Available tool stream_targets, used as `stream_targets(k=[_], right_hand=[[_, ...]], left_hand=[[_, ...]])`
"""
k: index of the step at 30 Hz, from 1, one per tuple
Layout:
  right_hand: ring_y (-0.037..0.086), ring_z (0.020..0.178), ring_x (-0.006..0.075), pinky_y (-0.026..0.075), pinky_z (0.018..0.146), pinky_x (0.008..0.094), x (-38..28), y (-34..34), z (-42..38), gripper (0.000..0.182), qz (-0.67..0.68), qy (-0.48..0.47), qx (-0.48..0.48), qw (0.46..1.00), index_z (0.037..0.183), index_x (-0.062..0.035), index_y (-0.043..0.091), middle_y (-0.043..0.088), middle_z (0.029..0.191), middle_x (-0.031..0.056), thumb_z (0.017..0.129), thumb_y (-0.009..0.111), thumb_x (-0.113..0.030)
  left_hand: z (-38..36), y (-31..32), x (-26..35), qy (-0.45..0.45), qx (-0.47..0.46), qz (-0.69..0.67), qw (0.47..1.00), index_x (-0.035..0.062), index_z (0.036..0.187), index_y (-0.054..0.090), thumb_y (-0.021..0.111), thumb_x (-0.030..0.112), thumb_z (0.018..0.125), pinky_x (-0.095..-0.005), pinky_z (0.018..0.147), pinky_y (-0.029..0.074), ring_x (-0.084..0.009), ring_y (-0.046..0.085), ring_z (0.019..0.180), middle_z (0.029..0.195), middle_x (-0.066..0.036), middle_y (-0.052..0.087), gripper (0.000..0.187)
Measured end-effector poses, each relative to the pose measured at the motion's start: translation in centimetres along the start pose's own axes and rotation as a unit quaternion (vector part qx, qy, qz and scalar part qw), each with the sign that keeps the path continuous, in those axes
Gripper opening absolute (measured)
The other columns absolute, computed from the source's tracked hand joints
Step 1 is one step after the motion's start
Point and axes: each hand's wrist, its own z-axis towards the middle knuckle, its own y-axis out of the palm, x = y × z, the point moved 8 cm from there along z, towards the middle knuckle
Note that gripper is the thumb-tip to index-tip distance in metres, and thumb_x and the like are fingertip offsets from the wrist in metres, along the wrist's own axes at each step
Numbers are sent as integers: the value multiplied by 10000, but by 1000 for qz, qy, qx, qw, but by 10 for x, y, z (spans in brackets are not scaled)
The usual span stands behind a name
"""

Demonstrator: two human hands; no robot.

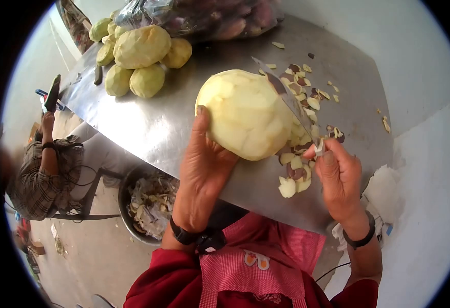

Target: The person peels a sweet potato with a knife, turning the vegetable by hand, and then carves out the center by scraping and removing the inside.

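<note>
My left hand [204, 167] supports a large peeled pale-yellow tuber [248, 115], thumb on its near left side and the other fingers hidden beneath. Its surface is faceted by cuts, and no skin shows on the side facing me. In my right hand [342, 177] is a knife [289, 97], gripped by its pale handle. The blade points up and left along the tuber's right side; whether it touches cannot be made out. Below and right of the tuber, dark-skinned peelings [295, 172] lie scattered on the metal table [153, 123].
Peeled tubers [142, 46] are piled at the table's far left, by a clear plastic bag [209, 20] of reddish-purple produce. A bowl [125, 205] of peelings stands below the table's left edge. At left sits another person [42, 174] holding a dark object. A wall [430, 154] borders the right side.
</note>
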Motion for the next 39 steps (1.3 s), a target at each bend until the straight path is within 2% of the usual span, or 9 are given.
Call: stream_targets(k=[3,5,9,11,21,23,29,34,39], right_hand=[[566,641,73,452,574,259,0,-1,6,293,-36,24,-18,999,917,28,573,685,805,97,1022,514,-239],[338,520,34,285,491,222,4,-3,7,353,-65,5,-8,998,937,-2,594,401,578,-46,1045,450,-305],[393,527,41,332,500,217,9,-7,14,350,-97,-27,-21,995,936,-5,588,448,597,-31,1045,454,-309],[520,613,114,433,565,280,19,-9,20,247,-92,-5,-34,995,907,25,554,633,722,96,1000,556,-204],[529,564,135,433,538,299,37,1,5,215,-29,38,-78,996,909,-2,545,572,645,81,985,581,-200],[578,556,209,441,528,333,35,9,4,221,-24,18,-97,995,896,-10,535,582,647,104,980,582,-208],[616,619,336,460,542,368,38,19,1,242,-78,-19,-117,990,886,-24,528,611,692,142,968,595,-242],[640,638,331,472,547,372,39,20,1,241,-73,-34,-117,990,911,-28,556,628,706,144,953,619,-257],[646,642,337,480,548,373,27,21,0,241,-91,-68,-123,986,930,-39,584,631,695,147,937,641,-273]], left_hand=[[-1,3,-2,37,-5,40,999,73,1415,431,633,444,921,-494,1122,357,-289,475,1314,1414,-112,513,650],[0,0,-2,51,-5,12,999,70,1425,409,650,408,919,-490,1132,345,-285,470,1318,1424,-108,501,655],[-2,1,-2,64,-30,45,997,65,1433,391,660,370,920,-481,1145,328,-282,458,1329,1433,-108,490,655],[0,3,-2,77,-52,76,993,57,1431,390,651,343,929,-475,1153,319,-276,451,1336,1431,-108,492,634],[-3,8,-6,96,-59,37,993,29,1416,401,657,308,929,-448,1167,299,-252,464,1316,1399,-102,520,617],[-5,2,-6,109,-55,156,980,14,1390,429,692,284,905,-442,1152,320,-251,483,1290,1370,-106,539,614],[-8,3,-6,131,-73,177,973,10,1352,472,714,267,884,-449,1134,337,-250,487,1285,1359,-113,545,587],[-9,-4,-4,141,-62,178,972,29,1374,456,681,318,905,-468,1126,343,-268,484,1293,1379,-116,533,595],[-7,-8,-5,132,-12,92,987,-69,1300,464,607,323,962,-423,1051,443,-256,574,1177,1286,-163,578,537]])
